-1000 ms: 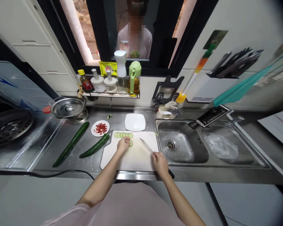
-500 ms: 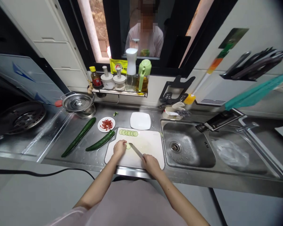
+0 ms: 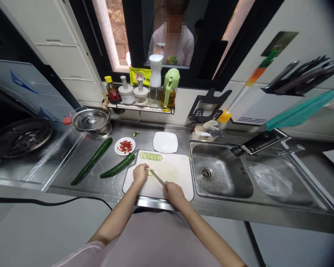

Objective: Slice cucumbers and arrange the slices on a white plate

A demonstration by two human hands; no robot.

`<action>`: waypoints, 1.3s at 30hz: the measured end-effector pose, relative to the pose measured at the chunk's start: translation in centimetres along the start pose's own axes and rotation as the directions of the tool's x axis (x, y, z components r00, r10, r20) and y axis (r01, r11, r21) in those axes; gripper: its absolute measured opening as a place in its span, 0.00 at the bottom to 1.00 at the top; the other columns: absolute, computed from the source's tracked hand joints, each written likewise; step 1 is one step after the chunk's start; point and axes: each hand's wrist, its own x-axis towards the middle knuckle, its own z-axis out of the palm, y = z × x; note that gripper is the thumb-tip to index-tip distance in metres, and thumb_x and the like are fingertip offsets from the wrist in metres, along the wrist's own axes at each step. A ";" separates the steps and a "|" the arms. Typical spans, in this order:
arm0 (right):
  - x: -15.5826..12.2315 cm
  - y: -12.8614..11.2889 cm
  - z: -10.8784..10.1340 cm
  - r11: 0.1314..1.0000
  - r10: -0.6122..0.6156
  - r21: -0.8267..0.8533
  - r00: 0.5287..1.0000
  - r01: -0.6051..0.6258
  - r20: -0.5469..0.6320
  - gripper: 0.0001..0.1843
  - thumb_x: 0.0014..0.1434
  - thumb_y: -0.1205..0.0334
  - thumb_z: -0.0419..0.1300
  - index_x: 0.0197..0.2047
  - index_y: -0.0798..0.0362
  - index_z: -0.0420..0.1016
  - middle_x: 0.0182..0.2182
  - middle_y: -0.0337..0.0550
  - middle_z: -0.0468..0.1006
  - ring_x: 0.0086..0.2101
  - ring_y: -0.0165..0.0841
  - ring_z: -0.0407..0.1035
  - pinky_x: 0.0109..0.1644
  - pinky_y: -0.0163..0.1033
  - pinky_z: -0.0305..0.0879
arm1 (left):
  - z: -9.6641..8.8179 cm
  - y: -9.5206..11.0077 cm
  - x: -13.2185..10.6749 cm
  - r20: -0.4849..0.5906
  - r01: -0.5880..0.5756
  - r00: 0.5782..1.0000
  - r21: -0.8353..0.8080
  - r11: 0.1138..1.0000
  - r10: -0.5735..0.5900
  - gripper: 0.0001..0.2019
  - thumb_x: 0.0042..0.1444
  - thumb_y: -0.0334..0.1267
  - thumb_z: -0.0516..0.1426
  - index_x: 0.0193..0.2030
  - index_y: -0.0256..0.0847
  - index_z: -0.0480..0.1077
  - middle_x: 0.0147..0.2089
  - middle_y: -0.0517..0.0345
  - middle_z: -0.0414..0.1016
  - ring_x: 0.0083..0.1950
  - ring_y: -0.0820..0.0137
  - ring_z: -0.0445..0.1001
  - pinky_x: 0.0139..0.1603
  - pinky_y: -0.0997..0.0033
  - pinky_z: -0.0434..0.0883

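On the white cutting board, my right hand is closed around the handle of a knife. Its blade slants up and left, with the tip over a pale round cucumber slice. My left hand is closed, its fingertips pinched at the left edge of that slice. Farther back on the board lies an overlapping row of cucumber slices. A cut piece of cucumber rests left of the board, and a long whole cucumber lies farther left.
Behind the board sit a white plate and a small plate of chopped red pieces. A lidded steel pot stands back left. To the right is the sink with its faucet. Seasoning bottles line a rack.
My right hand and the knife have shifted slightly left, bringing the blade farther over the slice. My left hand keeps nearly the same place at its edge.
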 end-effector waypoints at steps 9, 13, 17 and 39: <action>0.3 -0.2 0.3 0.999 -0.032 0.010 0.998 0.032 0.047 0.13 0.62 0.72 0.47 0.45 0.56 0.70 0.38 0.52 0.77 0.42 0.38 0.73 0.40 0.37 0.59 | -0.3 0.2 -0.2 0.012 0.015 1.000 -0.007 1.000 -0.015 0.12 0.57 0.32 0.53 0.42 0.48 0.76 0.47 0.56 0.77 0.49 0.64 0.72 0.49 0.66 0.64; 0.3 -0.5 -0.2 0.999 -0.048 0.021 0.997 0.047 0.065 0.15 0.61 0.74 0.46 0.46 0.58 0.70 0.40 0.54 0.77 0.42 0.38 0.73 0.41 0.37 0.60 | -0.1 0.1 -0.2 0.006 0.013 1.000 -0.008 1.000 -0.013 0.12 0.57 0.33 0.52 0.42 0.48 0.76 0.47 0.57 0.77 0.49 0.64 0.72 0.49 0.66 0.63; 0.4 -0.6 -0.6 0.999 -0.048 0.012 0.994 0.047 0.099 0.16 0.61 0.75 0.45 0.47 0.59 0.70 0.40 0.56 0.77 0.43 0.39 0.73 0.41 0.38 0.61 | -0.1 0.1 -0.1 0.003 0.009 1.000 -0.004 1.000 -0.009 0.12 0.57 0.33 0.52 0.42 0.49 0.76 0.47 0.57 0.77 0.49 0.63 0.72 0.48 0.65 0.63; 1.2 -1.3 -0.3 0.998 -0.046 -0.038 0.995 0.049 0.085 0.18 0.58 0.78 0.46 0.48 0.58 0.69 0.41 0.55 0.78 0.45 0.38 0.73 0.43 0.37 0.63 | -0.4 0.2 -0.3 0.024 0.011 1.000 0.006 1.000 -0.011 0.12 0.58 0.34 0.52 0.43 0.49 0.76 0.47 0.56 0.78 0.50 0.63 0.72 0.50 0.65 0.62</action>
